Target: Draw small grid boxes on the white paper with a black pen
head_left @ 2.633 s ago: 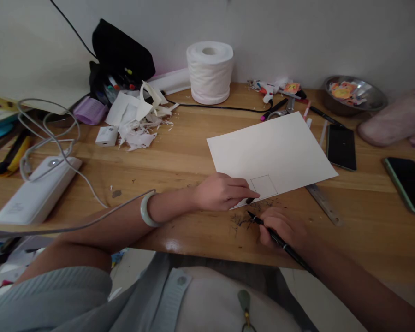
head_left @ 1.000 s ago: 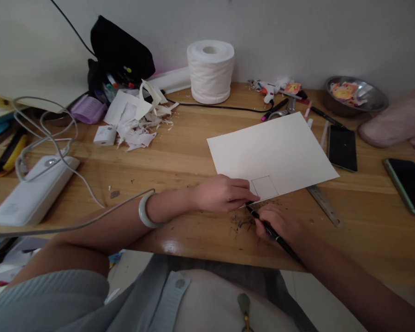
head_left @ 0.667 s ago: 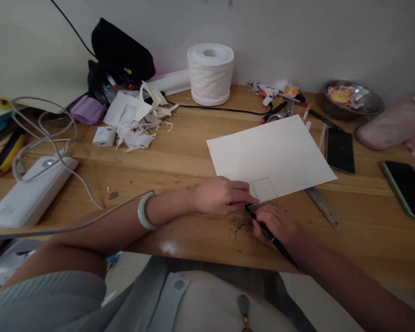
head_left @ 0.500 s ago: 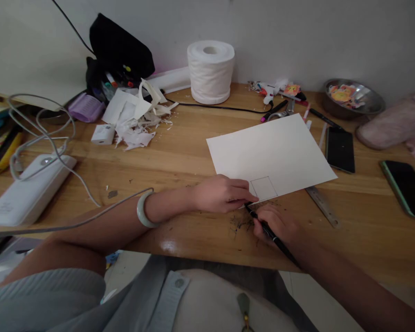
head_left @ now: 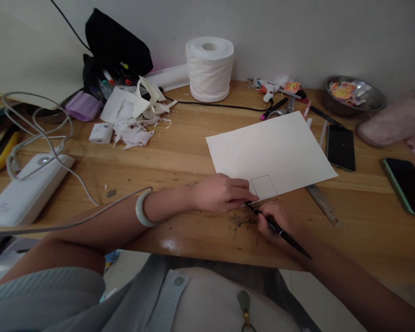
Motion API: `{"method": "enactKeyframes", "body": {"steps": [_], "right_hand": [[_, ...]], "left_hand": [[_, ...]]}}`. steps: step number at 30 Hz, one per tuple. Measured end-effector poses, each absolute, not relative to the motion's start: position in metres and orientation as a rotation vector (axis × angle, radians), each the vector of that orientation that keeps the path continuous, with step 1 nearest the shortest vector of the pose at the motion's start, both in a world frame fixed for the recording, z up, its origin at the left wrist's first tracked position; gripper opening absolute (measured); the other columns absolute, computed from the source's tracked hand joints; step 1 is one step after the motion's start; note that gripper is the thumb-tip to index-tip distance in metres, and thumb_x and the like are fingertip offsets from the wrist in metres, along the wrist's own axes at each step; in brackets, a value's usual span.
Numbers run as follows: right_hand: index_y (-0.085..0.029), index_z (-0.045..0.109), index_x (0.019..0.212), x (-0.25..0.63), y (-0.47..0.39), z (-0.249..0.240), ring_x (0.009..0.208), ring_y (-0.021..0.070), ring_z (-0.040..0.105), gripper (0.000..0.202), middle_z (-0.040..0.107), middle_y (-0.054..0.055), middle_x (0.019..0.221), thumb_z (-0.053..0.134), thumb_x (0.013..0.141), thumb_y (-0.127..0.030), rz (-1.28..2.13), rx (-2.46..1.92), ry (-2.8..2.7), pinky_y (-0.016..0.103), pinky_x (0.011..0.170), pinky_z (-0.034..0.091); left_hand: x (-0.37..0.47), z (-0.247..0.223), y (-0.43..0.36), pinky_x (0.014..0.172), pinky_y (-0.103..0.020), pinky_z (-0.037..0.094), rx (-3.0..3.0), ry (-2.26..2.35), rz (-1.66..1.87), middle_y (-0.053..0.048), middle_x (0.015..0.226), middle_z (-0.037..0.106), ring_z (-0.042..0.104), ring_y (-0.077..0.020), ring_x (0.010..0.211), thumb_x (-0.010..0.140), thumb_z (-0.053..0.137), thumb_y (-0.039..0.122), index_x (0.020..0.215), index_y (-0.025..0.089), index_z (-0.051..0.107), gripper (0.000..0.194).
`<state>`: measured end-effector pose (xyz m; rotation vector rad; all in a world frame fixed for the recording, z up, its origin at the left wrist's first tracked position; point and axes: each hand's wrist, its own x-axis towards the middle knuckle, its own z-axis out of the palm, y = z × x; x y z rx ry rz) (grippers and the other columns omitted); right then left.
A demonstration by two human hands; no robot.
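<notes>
A white sheet of paper [head_left: 266, 147] lies at an angle, with a thin-lined square [head_left: 264, 186] drawn along its near edge. My left hand [head_left: 224, 192] rests over the sheet's near left corner, fingers bent and pressed together; whatever they grip is hidden. My right hand [head_left: 275, 220] is closed around a black pen [head_left: 287, 237], its back end slanting toward my forearm. The pen's front end meets my left fingertips at the paper's near edge, so its point is covered. Partly under the sheet sits a metal ruler [head_left: 323, 206].
Behind stand a white paper roll [head_left: 210, 71], paper scraps [head_left: 134, 117] and a black pencil case [head_left: 119, 46]. A white power bank [head_left: 29, 189] with a grey cable is left. On the right are two phones [head_left: 340, 147], a metal bowl [head_left: 373, 94] and scissors [head_left: 286, 109].
My right hand has shifted slightly, and the pen's back end now points lower and farther right. My left hand and the paper stay nearly still. The view has tilted a little.
</notes>
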<state>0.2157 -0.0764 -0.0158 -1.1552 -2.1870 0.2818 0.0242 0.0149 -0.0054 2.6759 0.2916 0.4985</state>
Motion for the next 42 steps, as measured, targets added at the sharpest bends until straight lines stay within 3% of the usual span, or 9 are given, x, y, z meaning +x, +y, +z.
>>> {"method": "enactKeyframes", "body": {"steps": [12,23,42], "right_hand": [[-0.021,0.044,0.079,0.220,-0.078,-0.010,0.059,0.0139,0.054,0.003,0.054,0.000,0.067,0.044,0.079,-0.019,0.497,-1.347,-2.094,0.027,0.053,0.045],[-0.021,0.045,0.075,0.225,-0.071,-0.011,0.056,0.0111,0.050,0.008,0.051,-0.003,0.062,0.045,0.082,-0.025,0.636,-1.542,-1.944,0.022,0.050,0.041],[-0.021,0.044,0.079,0.224,-0.063,-0.014,0.063,0.0131,0.049,0.012,0.050,-0.001,0.067,0.041,0.084,-0.032,0.921,-1.588,-1.700,0.026,0.060,0.039]], "left_hand": [[0.024,-0.008,0.015,0.060,-0.019,0.039,2.679,0.294,0.516,-0.004,0.087,0.060,0.054,-0.0099,0.073,0.085,0.040,0.018,0.107,0.018,0.056,0.028],[0.024,-0.006,0.015,0.059,-0.020,0.039,2.681,0.285,0.532,-0.004,0.085,0.059,0.054,-0.0099,0.070,0.083,0.042,0.016,0.104,0.017,0.058,0.027],[0.024,-0.005,0.015,0.057,-0.019,0.038,2.709,0.281,0.524,-0.004,0.084,0.059,0.053,-0.0093,0.067,0.085,0.039,0.019,0.105,0.017,0.057,0.027]]}}
